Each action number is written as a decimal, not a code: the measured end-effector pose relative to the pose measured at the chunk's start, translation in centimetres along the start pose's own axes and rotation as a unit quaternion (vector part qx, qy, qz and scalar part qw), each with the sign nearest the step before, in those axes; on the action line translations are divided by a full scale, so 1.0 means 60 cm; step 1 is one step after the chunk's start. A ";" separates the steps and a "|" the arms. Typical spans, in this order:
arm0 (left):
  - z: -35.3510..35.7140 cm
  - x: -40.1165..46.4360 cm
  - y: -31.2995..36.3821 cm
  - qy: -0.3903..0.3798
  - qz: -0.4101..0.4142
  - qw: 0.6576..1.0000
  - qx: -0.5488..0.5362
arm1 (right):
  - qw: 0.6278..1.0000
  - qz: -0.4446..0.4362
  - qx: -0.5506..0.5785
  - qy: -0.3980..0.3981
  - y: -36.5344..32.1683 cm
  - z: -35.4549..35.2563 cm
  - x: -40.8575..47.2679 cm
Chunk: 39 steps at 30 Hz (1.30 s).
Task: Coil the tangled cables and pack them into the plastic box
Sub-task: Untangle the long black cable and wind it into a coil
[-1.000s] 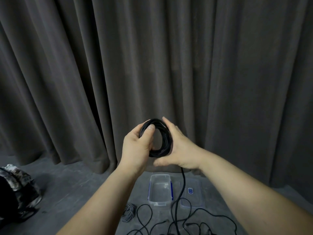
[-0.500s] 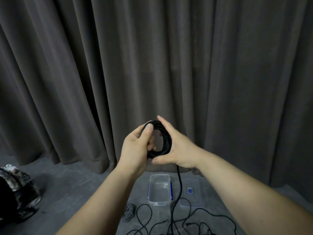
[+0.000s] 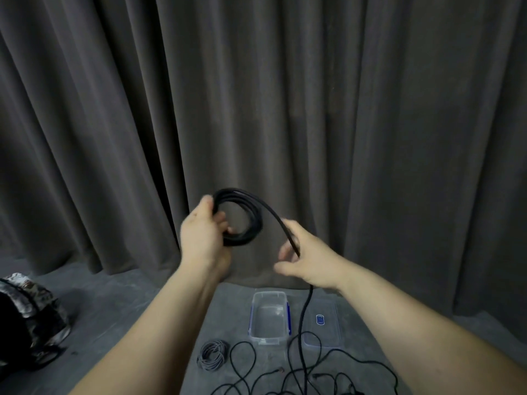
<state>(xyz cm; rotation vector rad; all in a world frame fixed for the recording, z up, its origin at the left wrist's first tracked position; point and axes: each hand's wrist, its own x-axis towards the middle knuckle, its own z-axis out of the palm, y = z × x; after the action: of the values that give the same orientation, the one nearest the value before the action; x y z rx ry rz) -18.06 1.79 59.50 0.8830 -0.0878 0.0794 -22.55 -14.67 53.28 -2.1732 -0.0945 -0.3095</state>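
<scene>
Mid-coil here: the left hand [image 3: 204, 235] grips the black cable coil [image 3: 239, 216], fingers curled through the ring, held up before the curtain [image 3: 370, 109]; the right hand [image 3: 306, 259] pinches the free strand running off the coil's top, tail dropping to the tangle [image 3: 299, 377] beside the empty plastic box [image 3: 268, 316]; next, I'd say, swing that strand round for another loop

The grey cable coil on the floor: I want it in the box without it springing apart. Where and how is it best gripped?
Probably come straight down from above: the grey coil lies flat left of the plastic box. Pinch across the whole bundle at one side of the ring, fingers through the open centre, thumb outside, so all loops are clamped together.
</scene>
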 end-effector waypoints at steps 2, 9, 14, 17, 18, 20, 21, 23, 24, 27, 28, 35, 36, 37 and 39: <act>-0.011 0.020 0.022 0.049 0.014 0.998 -0.026 | 0.998 0.051 0.012 0.018 0.034 0.000 -0.006; -0.046 0.053 0.037 0.129 0.060 0.990 -0.012 | 0.983 0.087 -0.014 0.159 0.043 0.013 -0.002; -0.049 0.057 0.022 0.068 0.129 0.986 0.076 | 0.938 0.007 -0.341 -0.060 -0.035 0.015 -0.006; -0.050 0.053 0.007 0.017 0.140 0.979 0.145 | 0.883 -0.063 -0.424 -0.189 -0.091 0.014 -0.008; -0.048 0.047 0.004 0.004 0.132 0.978 0.163 | 0.873 -0.091 -0.437 -0.195 -0.104 0.014 -0.009; -0.043 0.036 0.000 -0.019 0.118 0.977 0.178 | 0.868 -0.129 -0.443 -0.186 -0.123 0.015 -0.009; -0.041 0.032 -0.002 -0.029 0.118 0.976 0.179 | 0.868 -0.140 -0.440 -0.181 -0.129 0.016 -0.010; -0.040 0.024 -0.007 -0.049 0.116 0.974 0.188 | 0.873 -0.157 -0.429 -0.170 -0.139 0.016 -0.009; -0.041 0.020 -0.009 -0.054 0.116 0.972 0.198 | 0.881 -0.163 -0.415 -0.160 -0.141 0.015 -0.009; -0.043 0.014 -0.008 -0.061 0.115 0.970 0.204 | 0.908 -0.168 -0.361 -0.127 -0.143 0.006 -0.014; -0.044 0.013 -0.005 -0.058 0.118 0.971 0.200 | 0.910 -0.164 -0.358 -0.126 -0.142 0.003 -0.016; -0.066 0.040 0.001 -0.027 0.137 0.970 0.198 | 0.905 -0.123 -0.370 -0.171 -0.146 -0.008 -0.031; -0.066 0.040 0.000 -0.028 0.136 0.969 0.206 | 0.907 -0.128 -0.362 -0.175 -0.150 -0.008 -0.031; -0.066 0.038 -0.001 -0.030 0.134 0.968 0.209 | 0.908 -0.135 -0.354 -0.179 -0.154 -0.007 -0.030; -0.062 0.030 -0.006 -0.036 0.131 0.969 0.207 | 0.909 -0.148 -0.342 -0.189 -0.163 -0.003 -0.026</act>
<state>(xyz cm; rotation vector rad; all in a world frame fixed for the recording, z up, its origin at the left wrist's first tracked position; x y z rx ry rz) -16.05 4.46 57.07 1.2884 -0.2637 0.3224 -25.89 -9.06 60.72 -2.9024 -0.6205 -0.0832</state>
